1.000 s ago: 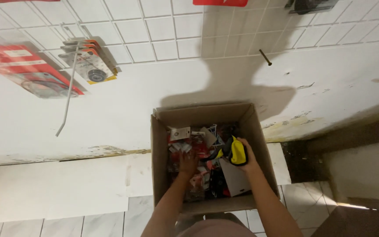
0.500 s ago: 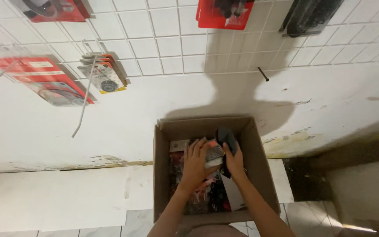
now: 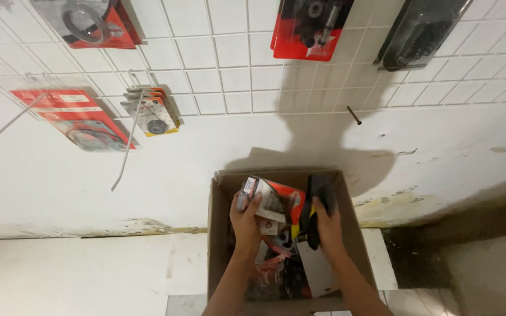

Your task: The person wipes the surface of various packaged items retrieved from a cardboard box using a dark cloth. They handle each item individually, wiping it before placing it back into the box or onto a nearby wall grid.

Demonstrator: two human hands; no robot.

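Basically: left hand (image 3: pixel 246 217) gripped red pack (image 3: pixel 276 202), right hand (image 3: pixel 325 225) clenched black-yellow tool (image 3: pixel 316 205) over box (image 3: pixel 218 234). Best lift straight, avoid snagging packs below.

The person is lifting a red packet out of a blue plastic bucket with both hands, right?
Not quite. The head view shows a brown cardboard box, not a blue plastic bucket. The left hand and right hand are lifting the red packet out of it.

Box (image 3: pixel 221 246) open on top – packets (image 3: pixel 276 263) crowd inside, walls hem sides
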